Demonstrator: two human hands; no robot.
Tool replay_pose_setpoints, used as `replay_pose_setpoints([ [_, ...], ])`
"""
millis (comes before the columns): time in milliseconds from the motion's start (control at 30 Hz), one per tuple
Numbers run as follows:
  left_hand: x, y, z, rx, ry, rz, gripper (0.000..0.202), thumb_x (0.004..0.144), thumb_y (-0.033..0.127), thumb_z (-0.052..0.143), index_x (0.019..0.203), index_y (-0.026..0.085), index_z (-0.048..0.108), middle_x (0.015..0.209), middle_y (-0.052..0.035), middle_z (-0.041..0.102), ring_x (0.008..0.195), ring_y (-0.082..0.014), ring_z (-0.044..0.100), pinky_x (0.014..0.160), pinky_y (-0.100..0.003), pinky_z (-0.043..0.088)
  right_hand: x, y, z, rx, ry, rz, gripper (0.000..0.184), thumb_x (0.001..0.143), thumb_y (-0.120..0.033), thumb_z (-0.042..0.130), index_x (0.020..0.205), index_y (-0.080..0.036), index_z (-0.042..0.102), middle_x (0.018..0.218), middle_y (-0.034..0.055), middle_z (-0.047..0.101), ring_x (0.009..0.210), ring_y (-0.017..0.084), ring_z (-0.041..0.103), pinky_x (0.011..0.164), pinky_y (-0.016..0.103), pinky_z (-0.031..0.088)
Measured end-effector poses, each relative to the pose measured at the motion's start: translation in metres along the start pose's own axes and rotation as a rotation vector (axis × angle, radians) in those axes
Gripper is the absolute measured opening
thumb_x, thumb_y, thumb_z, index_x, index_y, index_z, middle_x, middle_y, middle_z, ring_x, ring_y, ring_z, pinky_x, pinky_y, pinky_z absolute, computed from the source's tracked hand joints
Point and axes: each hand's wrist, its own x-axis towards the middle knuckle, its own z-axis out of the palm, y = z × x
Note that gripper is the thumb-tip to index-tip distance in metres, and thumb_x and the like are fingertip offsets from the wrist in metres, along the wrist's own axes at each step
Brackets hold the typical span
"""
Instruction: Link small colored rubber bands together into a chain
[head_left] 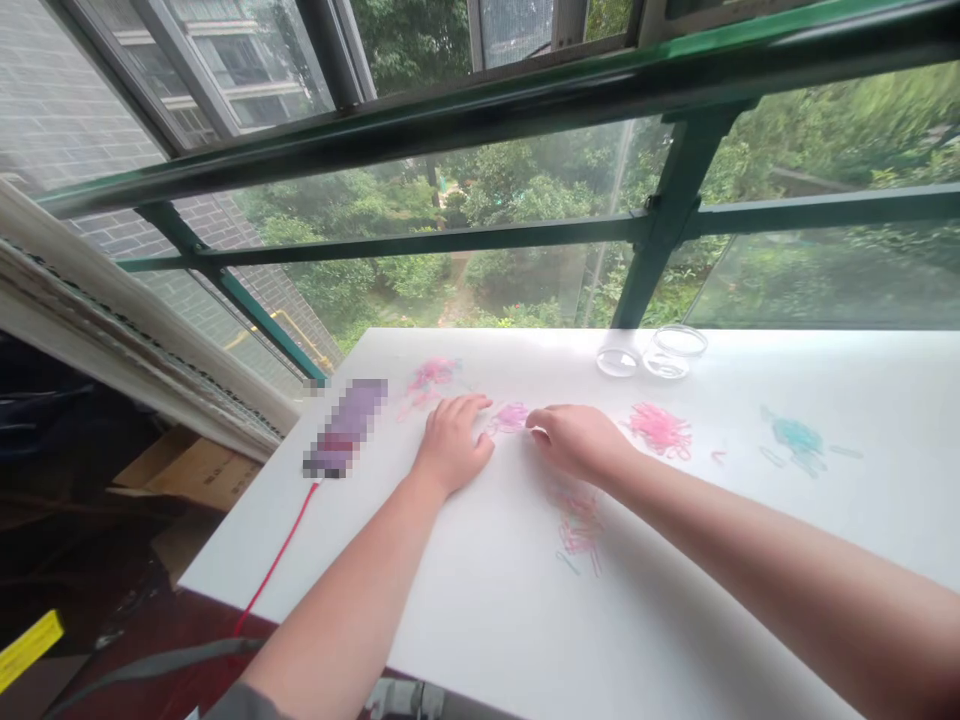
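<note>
A small pile of purple-pink loops (pixel 511 416) lies on the white table between my hands. The pieces are thin and coloured, like rubber bands or paper clips; I cannot tell which. My left hand (pixel 454 440) rests on the table left of this pile, fingers stretched out and holding nothing. At the pile's right edge, my right hand (pixel 570 436) has its thumb and index finger pinched together; whatever lies between them is too small to make out. Below my right hand is a mixed pile of red, pink and teal loops (pixel 581 525).
A deep pink pile (pixel 660 428) and a teal pile (pixel 798 440) lie to the right, a mixed pile (pixel 435 374) at back left. Clear round containers (pixel 667 358) stand near the window. A blurred-out phone-like object (pixel 346 428) with a red cable (pixel 283 550) lies left.
</note>
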Motion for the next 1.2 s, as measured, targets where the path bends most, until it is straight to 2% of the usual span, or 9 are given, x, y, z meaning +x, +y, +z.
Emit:
replay_pose_setpoints([
  [133,0.003,-0.001,0.001,-0.013,-0.03,0.006,0.044,0.077,0.025,0.05,0.121,0.021,0.055,0.127,-0.003,0.058,0.116,-0.0197,0.05,0.107,-0.037,0.039,0.005,-0.001,0.002,-0.03,-0.009,0.001,0.027,0.086,-0.026,0.036,0.084,-0.017,0.062,0.085,0.0059,0.066,0.072,0.014,0.057,0.061,0.024,0.023],
  [267,0.007,0.002,0.004,-0.028,-0.021,0.0,0.041,0.08,0.031,0.051,0.119,0.022,0.057,0.119,-0.0025,0.063,0.109,-0.0192,0.054,0.104,-0.036,0.042,0.006,-0.003,0.004,-0.042,-0.006,-0.014,0.027,0.087,-0.024,0.034,0.084,-0.015,0.059,0.084,0.0081,0.064,0.07,0.013,0.055,0.06,0.024,0.022],
  [467,0.014,0.013,0.009,-0.067,-0.029,-0.052,0.036,0.079,0.032,0.052,0.114,0.023,0.06,0.109,-0.0039,0.066,0.101,-0.0184,0.057,0.098,-0.036,0.046,0.003,-0.004,0.002,0.024,0.023,-0.023,0.023,0.087,-0.021,0.035,0.086,-0.013,0.056,0.081,0.0108,0.062,0.066,0.013,0.053,0.061,0.024,0.025],
  [667,0.021,0.02,0.014,-0.096,-0.045,-0.063,0.031,0.081,0.03,0.051,0.11,0.025,0.061,0.106,-0.003,0.067,0.093,-0.0148,0.061,0.094,-0.032,0.049,-0.016,0.007,-0.019,0.29,0.129,0.077,0.024,0.087,-0.027,0.036,0.092,-0.015,0.057,0.087,0.0071,0.062,0.074,0.011,0.053,0.064,0.021,0.031],
  [767,0.024,0.023,0.016,-0.124,-0.057,-0.08,0.029,0.08,0.029,0.052,0.107,0.024,0.062,0.105,-0.0027,0.068,0.089,-0.0134,0.062,0.091,-0.03,0.05,-0.028,0.019,-0.026,0.436,0.143,0.12,0.028,0.088,-0.035,0.035,0.087,-0.015,0.054,0.078,0.0032,0.059,0.064,0.007,0.048,0.059,0.018,0.034],
  [867,0.024,0.024,0.015,-0.164,-0.065,-0.099,0.031,0.08,0.029,0.053,0.109,0.023,0.061,0.107,-0.0033,0.068,0.089,-0.0129,0.064,0.09,-0.028,0.052,-0.043,0.032,-0.025,0.591,0.16,0.143,0.033,0.088,-0.042,0.031,0.084,-0.014,0.05,0.069,0.0007,0.053,0.055,0.005,0.039,0.052,0.017,0.031],
  [900,0.023,0.024,0.013,-0.18,-0.065,-0.106,0.033,0.08,0.03,0.052,0.111,0.023,0.059,0.109,-0.0037,0.067,0.09,-0.0127,0.064,0.089,-0.028,0.052,-0.048,0.036,-0.023,0.724,0.17,0.153,0.032,0.086,-0.043,0.036,0.083,-0.014,0.049,0.067,-0.0003,0.05,0.053,0.004,0.036,0.051,0.017,0.03],
  [1000,0.017,0.023,0.008,-0.229,-0.065,-0.116,0.037,0.08,0.029,0.051,0.115,0.021,0.057,0.114,-0.0043,0.066,0.092,-0.0115,0.065,0.088,-0.025,0.053,-0.064,0.042,-0.018,0.943,0.117,0.144,0.031,0.082,-0.045,0.045,0.079,-0.014,0.047,0.062,-0.002,0.044,0.053,0.004,0.035,0.05,0.018,0.028],
  [1200,0.008,0.034,0.01,-0.27,-0.049,-0.128,0.033,0.073,0.021,0.055,0.105,0.022,0.065,0.105,-0.0012,0.07,0.09,-0.0112,0.065,0.088,-0.024,0.054,-0.076,0.037,-0.014,0.964,0.007,0.045,0.041,0.083,-0.054,0.043,0.084,-0.014,0.051,0.063,0.0007,0.047,0.059,0.008,0.043,0.057,0.022,0.036],
])
